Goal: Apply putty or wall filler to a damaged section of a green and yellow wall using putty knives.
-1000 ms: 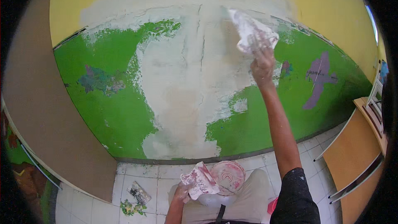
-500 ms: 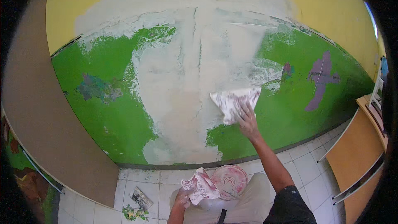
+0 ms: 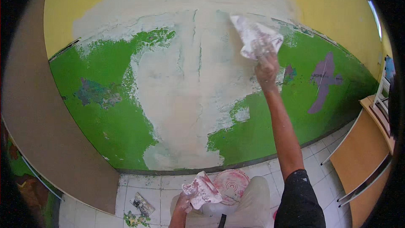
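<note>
My right hand, arm stretched up, grips a thin white putty spreader smeared with dark reddish streaks. Its flat side lies against or very close to the pale-patched wall; motion blurs the fingertips. Low in front of my lap, my left hand is closed on a white putty board coated in pinkish-red smears. The white putty covers a broad middle strip, with vertical cracks showing, between green paint below and yellow above.
A round pail lid with pink stains sits by my knees. On the tiled floor lie a smeared flat piece and green-yellow scraps. A brown panel stands left; wooden tables with metal legs stand right.
My right hand has swept the spreader upward from the lower green area to near the yellow border. Its former spot now shows a ragged pale patch edge. My left hand stays low.
</note>
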The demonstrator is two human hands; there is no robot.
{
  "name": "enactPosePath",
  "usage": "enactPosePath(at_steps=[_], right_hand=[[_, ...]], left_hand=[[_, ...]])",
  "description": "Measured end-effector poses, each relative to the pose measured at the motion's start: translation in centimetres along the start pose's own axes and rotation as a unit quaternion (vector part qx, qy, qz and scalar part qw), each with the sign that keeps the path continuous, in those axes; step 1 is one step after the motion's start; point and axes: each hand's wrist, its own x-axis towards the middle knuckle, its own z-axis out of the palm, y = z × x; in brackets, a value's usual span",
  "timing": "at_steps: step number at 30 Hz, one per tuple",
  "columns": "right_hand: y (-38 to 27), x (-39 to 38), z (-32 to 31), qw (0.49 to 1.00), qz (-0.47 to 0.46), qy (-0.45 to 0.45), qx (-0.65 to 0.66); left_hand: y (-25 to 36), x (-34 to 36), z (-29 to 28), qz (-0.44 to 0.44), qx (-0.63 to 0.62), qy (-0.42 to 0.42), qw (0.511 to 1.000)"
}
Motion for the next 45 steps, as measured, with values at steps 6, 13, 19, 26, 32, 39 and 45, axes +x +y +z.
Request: enactPosePath(at_steps=[6,13,19,26,32,39,45], right_hand=[[-3.2,-9.9,1.0,0.994,0.032,-0.087,0.057],[-2.2,-8.7,-2.5,0.997,0.055,0.002,0.044],[2.0,1.0,0.9,0.999,-0.040,-0.012,0.006],[-2.3,-12.7,0.1,0.987,-0.018,-0.133,0.085],[-2.3,-13.5,-2.8,0.990,0.003,-0.068,0.122],[-0.8,-1.0,0.2,0.998,0.006,-0.012,0.059],[-5.5,-15.4,0.0,0.980,-0.014,-0.157,0.119]], left_hand=[[0.1,0.1,-1.1,-0.007,-0.021,-0.001,1.000],[0.7,-0.4,-0.7,0.001,-0.006,0.006,1.000],[-0.5,1.3,0.5,0.008,0.020,-0.021,1.000],[-1.1,3.3,-0.8,-0.009,-0.018,-0.040,0.999],[1.6,1.3,1.7,-0.032,-0.028,-0.042,0.998],[1.7,0.9,3.7,-0.037,-0.066,-0.078,0.994],[2.3,0.5,5.1,-0.017,-0.036,-0.079,0.996]])
